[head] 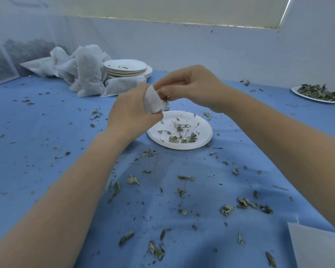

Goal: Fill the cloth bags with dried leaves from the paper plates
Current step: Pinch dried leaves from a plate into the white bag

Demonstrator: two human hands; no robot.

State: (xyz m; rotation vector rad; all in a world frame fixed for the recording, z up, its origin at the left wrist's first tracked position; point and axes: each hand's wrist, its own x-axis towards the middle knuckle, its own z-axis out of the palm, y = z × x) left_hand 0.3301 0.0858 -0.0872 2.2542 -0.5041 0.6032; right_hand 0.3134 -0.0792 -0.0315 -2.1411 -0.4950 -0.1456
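Above the far edge of the near paper plate [190, 132], which holds a thin scatter of dried leaves [182, 137], the left hand [131, 111] grips a small white cloth bag [153, 102]. The right hand [190, 87] pinches leaf bits at the bag's mouth, fingers curled together. Far right of that plate sits a fuller plate [317, 98]; behind it, a stack of used plates [127, 69] beside heaped bags [81, 68].

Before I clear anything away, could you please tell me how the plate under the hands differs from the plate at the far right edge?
The near plate holds only a thin scatter of dried leaves; the far right plate carries a thick heap. The near plate shows whole, while the far right plate is cut off by the picture's edge. Both are white paper plates on the blue cloth.
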